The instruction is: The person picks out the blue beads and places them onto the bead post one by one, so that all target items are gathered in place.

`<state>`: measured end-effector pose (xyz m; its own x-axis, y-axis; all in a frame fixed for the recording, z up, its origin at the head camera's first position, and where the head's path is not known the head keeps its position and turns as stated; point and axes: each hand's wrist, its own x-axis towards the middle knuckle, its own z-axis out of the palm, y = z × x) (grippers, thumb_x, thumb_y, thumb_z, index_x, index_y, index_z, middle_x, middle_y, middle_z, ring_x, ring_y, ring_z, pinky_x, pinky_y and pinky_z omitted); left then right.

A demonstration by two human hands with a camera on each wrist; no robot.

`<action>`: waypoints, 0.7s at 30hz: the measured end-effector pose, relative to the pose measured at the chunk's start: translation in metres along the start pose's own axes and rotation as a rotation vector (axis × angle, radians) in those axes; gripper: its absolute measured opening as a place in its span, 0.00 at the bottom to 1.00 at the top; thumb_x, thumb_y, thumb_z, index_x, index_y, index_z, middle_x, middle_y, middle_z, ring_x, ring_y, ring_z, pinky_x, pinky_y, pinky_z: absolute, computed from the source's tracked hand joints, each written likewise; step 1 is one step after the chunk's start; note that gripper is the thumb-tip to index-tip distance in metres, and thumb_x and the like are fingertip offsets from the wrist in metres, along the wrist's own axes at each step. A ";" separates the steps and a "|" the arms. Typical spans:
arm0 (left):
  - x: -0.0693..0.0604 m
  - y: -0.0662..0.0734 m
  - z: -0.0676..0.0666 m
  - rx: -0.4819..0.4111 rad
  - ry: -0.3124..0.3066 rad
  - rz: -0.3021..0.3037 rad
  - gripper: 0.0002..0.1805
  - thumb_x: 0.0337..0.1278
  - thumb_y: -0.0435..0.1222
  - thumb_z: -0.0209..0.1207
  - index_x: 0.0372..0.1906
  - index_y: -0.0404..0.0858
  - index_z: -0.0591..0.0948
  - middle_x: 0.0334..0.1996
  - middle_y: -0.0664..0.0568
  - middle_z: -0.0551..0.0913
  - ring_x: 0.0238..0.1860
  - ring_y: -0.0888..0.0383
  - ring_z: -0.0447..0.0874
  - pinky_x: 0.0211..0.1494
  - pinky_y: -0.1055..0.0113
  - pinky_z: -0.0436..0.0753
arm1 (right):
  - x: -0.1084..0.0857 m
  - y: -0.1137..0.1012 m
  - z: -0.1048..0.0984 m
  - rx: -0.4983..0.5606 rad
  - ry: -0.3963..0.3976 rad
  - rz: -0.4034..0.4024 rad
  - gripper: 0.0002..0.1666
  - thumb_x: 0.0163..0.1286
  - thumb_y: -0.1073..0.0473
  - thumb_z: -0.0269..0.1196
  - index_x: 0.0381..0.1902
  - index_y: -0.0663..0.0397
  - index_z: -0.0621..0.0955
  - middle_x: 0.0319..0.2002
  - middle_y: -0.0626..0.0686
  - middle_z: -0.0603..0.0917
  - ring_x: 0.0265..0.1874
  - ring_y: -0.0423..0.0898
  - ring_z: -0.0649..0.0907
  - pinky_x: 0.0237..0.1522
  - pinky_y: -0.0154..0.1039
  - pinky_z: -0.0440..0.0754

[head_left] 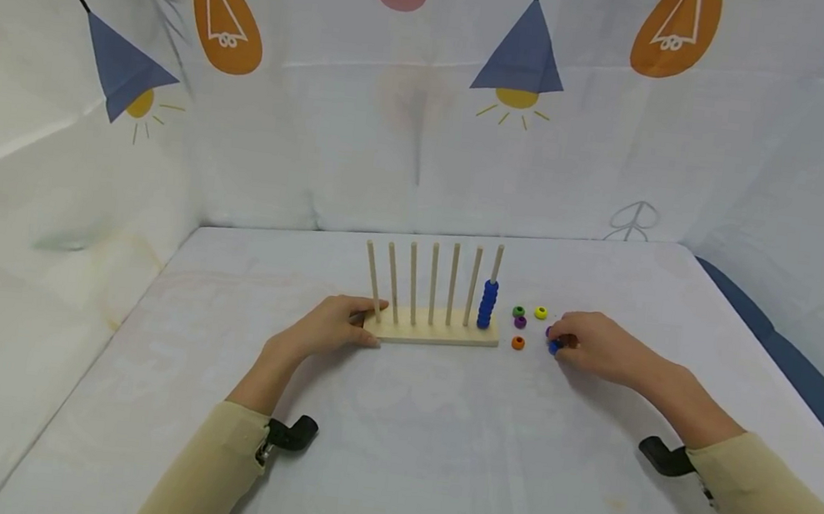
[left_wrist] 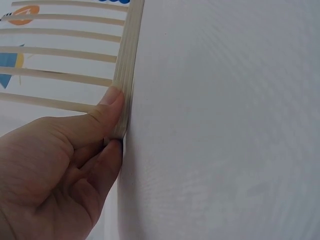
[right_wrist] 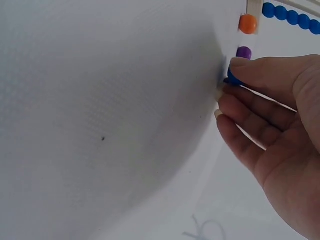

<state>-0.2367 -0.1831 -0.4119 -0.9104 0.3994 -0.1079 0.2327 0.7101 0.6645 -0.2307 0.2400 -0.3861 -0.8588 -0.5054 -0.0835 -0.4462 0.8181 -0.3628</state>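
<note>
A wooden peg rack [head_left: 434, 336] with several upright rods stands on the table. My left hand [head_left: 328, 325] grips its left end, and in the left wrist view the thumb [left_wrist: 112, 100] lies against the base. Blue beads [head_left: 487, 305] are stacked on the rightmost rod; the other rods are bare. To the right of the rack, my right hand [head_left: 602, 348] pinches a blue bead [right_wrist: 234, 76] between thumb and fingers, down at the tabletop. The fingers partly cover that bead. Another purple bead [head_left: 549, 332] peeks out beside the fingertips.
Between rack and right hand lie loose beads: a green one [head_left: 518, 311], a purple one [head_left: 520, 323], a yellow one [head_left: 541, 312] and an orange one [head_left: 518, 344]. A white cloth covers the table [head_left: 422, 451]. Behind it hangs a lamp-printed curtain [head_left: 364, 143].
</note>
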 end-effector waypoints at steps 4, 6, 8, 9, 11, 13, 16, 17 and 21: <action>0.000 -0.002 0.001 -0.009 0.002 -0.001 0.36 0.54 0.42 0.71 0.70 0.46 0.74 0.72 0.50 0.71 0.76 0.51 0.61 0.76 0.51 0.66 | 0.002 -0.002 0.001 0.011 0.000 -0.014 0.12 0.64 0.66 0.66 0.46 0.58 0.85 0.42 0.50 0.87 0.39 0.45 0.80 0.46 0.46 0.84; 0.000 -0.003 0.001 -0.010 0.002 0.007 0.36 0.54 0.42 0.71 0.70 0.46 0.73 0.72 0.49 0.71 0.76 0.50 0.61 0.76 0.50 0.66 | 0.003 -0.002 0.001 0.016 -0.003 -0.016 0.12 0.64 0.66 0.66 0.46 0.58 0.85 0.41 0.50 0.87 0.38 0.44 0.80 0.45 0.44 0.84; 0.000 -0.003 0.001 -0.012 0.001 0.006 0.36 0.54 0.42 0.71 0.70 0.46 0.73 0.72 0.50 0.71 0.76 0.51 0.62 0.76 0.51 0.66 | 0.004 -0.003 0.002 0.017 -0.003 -0.017 0.12 0.64 0.66 0.66 0.47 0.58 0.85 0.42 0.50 0.87 0.39 0.44 0.80 0.45 0.45 0.84; 0.000 -0.003 0.001 -0.015 0.001 0.003 0.36 0.54 0.42 0.71 0.70 0.46 0.73 0.72 0.50 0.71 0.76 0.51 0.62 0.76 0.52 0.66 | 0.004 -0.004 0.002 0.017 0.000 -0.014 0.13 0.64 0.66 0.66 0.47 0.58 0.85 0.43 0.51 0.87 0.39 0.44 0.80 0.46 0.45 0.84; 0.000 -0.003 0.001 -0.014 0.000 0.007 0.36 0.54 0.42 0.71 0.70 0.46 0.73 0.72 0.50 0.71 0.76 0.51 0.62 0.76 0.51 0.66 | 0.005 -0.005 0.002 0.021 0.005 -0.015 0.14 0.65 0.66 0.65 0.49 0.59 0.85 0.44 0.53 0.88 0.40 0.45 0.81 0.48 0.47 0.85; 0.000 -0.003 0.001 -0.015 0.000 0.005 0.36 0.54 0.42 0.71 0.70 0.46 0.73 0.72 0.50 0.71 0.76 0.51 0.62 0.76 0.51 0.66 | 0.006 -0.008 0.001 0.027 0.008 -0.018 0.14 0.66 0.66 0.65 0.50 0.59 0.85 0.46 0.54 0.87 0.42 0.46 0.82 0.49 0.49 0.85; 0.000 -0.003 0.001 -0.014 -0.001 0.004 0.36 0.54 0.42 0.71 0.70 0.46 0.73 0.72 0.51 0.71 0.76 0.51 0.61 0.76 0.52 0.66 | 0.008 -0.011 0.000 0.039 0.014 -0.030 0.15 0.66 0.67 0.64 0.51 0.59 0.84 0.47 0.56 0.87 0.43 0.47 0.83 0.51 0.51 0.85; 0.000 -0.003 0.000 -0.014 0.000 0.005 0.36 0.54 0.42 0.71 0.70 0.46 0.73 0.72 0.51 0.71 0.76 0.51 0.61 0.76 0.51 0.66 | 0.009 -0.012 -0.001 0.042 0.018 -0.035 0.15 0.66 0.67 0.64 0.50 0.60 0.85 0.47 0.56 0.87 0.43 0.47 0.83 0.51 0.51 0.85; 0.001 -0.002 0.000 -0.007 0.001 0.002 0.36 0.54 0.43 0.71 0.70 0.48 0.73 0.72 0.51 0.71 0.76 0.51 0.62 0.76 0.52 0.67 | 0.011 -0.014 -0.003 0.042 0.044 -0.053 0.14 0.64 0.69 0.65 0.49 0.61 0.85 0.45 0.55 0.88 0.41 0.46 0.83 0.48 0.48 0.85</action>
<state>-0.2383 -0.1838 -0.4138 -0.9103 0.4002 -0.1059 0.2322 0.7053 0.6698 -0.2348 0.2237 -0.3794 -0.8451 -0.5341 -0.0223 -0.4810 0.7780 -0.4043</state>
